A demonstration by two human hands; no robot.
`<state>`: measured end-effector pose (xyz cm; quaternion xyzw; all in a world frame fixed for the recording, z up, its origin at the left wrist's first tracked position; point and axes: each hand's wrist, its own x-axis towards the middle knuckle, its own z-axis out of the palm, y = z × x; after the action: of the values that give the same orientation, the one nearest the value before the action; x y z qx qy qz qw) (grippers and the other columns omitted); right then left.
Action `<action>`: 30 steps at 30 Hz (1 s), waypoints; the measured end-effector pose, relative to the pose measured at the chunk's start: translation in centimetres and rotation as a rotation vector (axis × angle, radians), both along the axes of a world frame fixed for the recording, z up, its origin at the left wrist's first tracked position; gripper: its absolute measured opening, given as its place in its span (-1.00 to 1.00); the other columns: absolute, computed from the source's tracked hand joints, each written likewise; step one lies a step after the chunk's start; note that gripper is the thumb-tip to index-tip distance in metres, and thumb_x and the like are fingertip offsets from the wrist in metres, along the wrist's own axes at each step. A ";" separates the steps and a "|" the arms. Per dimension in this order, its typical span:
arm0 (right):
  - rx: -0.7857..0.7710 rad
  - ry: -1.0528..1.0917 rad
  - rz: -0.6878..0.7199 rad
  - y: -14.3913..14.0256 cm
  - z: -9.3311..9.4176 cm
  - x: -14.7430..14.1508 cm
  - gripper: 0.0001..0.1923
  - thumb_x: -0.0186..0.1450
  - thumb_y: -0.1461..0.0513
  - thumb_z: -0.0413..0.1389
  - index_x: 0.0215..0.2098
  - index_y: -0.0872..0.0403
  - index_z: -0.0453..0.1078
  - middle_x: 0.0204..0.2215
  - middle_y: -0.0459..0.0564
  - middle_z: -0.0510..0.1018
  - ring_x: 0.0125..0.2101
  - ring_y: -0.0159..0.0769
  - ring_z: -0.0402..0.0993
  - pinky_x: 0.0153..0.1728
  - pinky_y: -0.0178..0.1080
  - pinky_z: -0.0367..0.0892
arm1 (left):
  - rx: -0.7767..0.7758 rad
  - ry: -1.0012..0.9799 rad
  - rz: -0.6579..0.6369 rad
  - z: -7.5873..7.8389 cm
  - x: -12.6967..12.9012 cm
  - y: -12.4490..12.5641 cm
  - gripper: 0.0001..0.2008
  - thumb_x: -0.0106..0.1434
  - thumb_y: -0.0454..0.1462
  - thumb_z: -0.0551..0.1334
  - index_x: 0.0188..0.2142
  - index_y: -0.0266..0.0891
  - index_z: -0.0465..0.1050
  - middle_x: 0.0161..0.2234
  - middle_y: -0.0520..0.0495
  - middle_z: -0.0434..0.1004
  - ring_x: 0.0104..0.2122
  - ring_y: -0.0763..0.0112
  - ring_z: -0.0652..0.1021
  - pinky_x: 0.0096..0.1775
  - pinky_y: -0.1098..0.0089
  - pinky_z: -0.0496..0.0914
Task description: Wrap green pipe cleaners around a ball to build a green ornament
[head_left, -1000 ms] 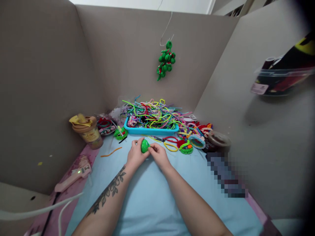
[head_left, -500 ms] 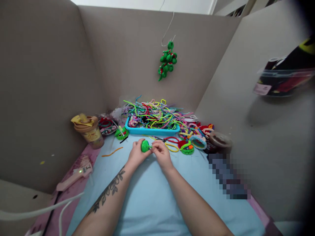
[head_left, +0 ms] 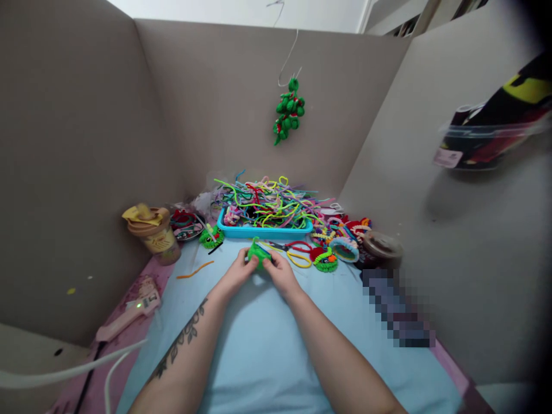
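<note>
Both my hands meet over the light blue mat (head_left: 259, 345) in the middle of the desk. My left hand (head_left: 237, 271) and my right hand (head_left: 280, 272) pinch a small green pipe-cleaner ball (head_left: 258, 254) between their fingertips. Just behind it stands a blue tray (head_left: 263, 231) heaped with pipe cleaners of many colours (head_left: 269, 201). Red-handled scissors (head_left: 293, 246) lie right of the ball.
A tan lidded cup (head_left: 153, 233) stands at the left, a pink glue gun (head_left: 129, 313) nearer me. Finished pipe-cleaner figures (head_left: 340, 241) cluster at the right beside a brown round lid (head_left: 382, 244). A green ornament (head_left: 287, 112) hangs on the back partition. Grey partitions enclose the desk.
My hands shifted slightly forward and turned the green ball; a green end now sticks up from it. The view tilted a little downward.
</note>
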<state>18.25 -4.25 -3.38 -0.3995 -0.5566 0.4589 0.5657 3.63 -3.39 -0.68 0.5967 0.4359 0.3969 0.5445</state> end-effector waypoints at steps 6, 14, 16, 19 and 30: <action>-0.098 0.255 0.175 0.2 0.0 1.6 -0.69 0.06 0.01 0.20 -0.35 0.06 0.43 -0.44 -0.06 0.46 -0.40 -0.30 0.35 -0.32 -0.25 0.26 | 0.019 -0.074 -0.016 0.9 -1.9 0.7 -0.48 0.13 0.04 0.16 -0.06 -0.26 0.39 -0.09 -0.17 0.45 -0.10 0.21 0.43 -0.16 0.33 0.32; -0.174 0.274 0.224 -0.6 1.0 1.6 -0.73 0.02 0.05 0.24 -0.42 0.06 0.40 -0.53 -0.12 0.36 -0.51 -0.38 0.25 -0.44 -0.31 0.19 | -0.122 -0.169 -0.134 1.0 -1.9 0.6 -0.70 -0.02 -0.10 0.33 -0.48 -0.33 0.40 -0.62 0.08 0.31 -0.61 0.59 0.28 -0.54 0.52 0.14; -0.173 0.265 0.225 -0.6 0.9 1.7 -0.74 0.04 0.05 0.22 -0.41 0.05 0.40 -0.53 -0.12 0.35 -0.52 -0.39 0.24 -0.45 -0.31 0.19 | -0.094 -0.140 -0.146 1.2 -1.8 0.5 -0.71 0.00 -0.11 0.31 -0.48 -0.32 0.38 -0.61 0.09 0.28 -0.61 0.60 0.26 -0.54 0.54 0.11; -0.134 0.221 0.209 -0.4 0.7 1.8 -0.74 0.08 0.04 0.19 -0.37 0.04 0.41 -0.50 -0.11 0.36 -0.49 -0.37 0.26 -0.43 -0.31 0.20 | -0.036 -0.091 -0.149 1.4 -1.6 0.4 -0.72 0.05 -0.11 0.27 -0.48 -0.31 0.35 -0.60 0.10 0.26 -0.58 0.58 0.25 -0.53 0.54 0.11; 0.117 -0.157 0.017 -0.8 1.6 1.5 -0.74 0.11 0.14 0.19 -0.24 0.02 0.38 -0.31 -0.05 0.46 -0.27 -0.27 0.37 -0.21 -0.22 0.26 | 0.326 0.195 -0.082 1.3 -0.8 0.1 -0.80 0.16 -0.18 0.16 -0.47 -0.29 0.34 -0.50 0.05 0.32 -0.44 0.48 0.34 -0.39 0.48 0.24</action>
<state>19.76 -5.07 -1.78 -0.3957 -0.6283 0.3976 0.5390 2.85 -3.34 0.66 0.7298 0.3919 0.3800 0.4115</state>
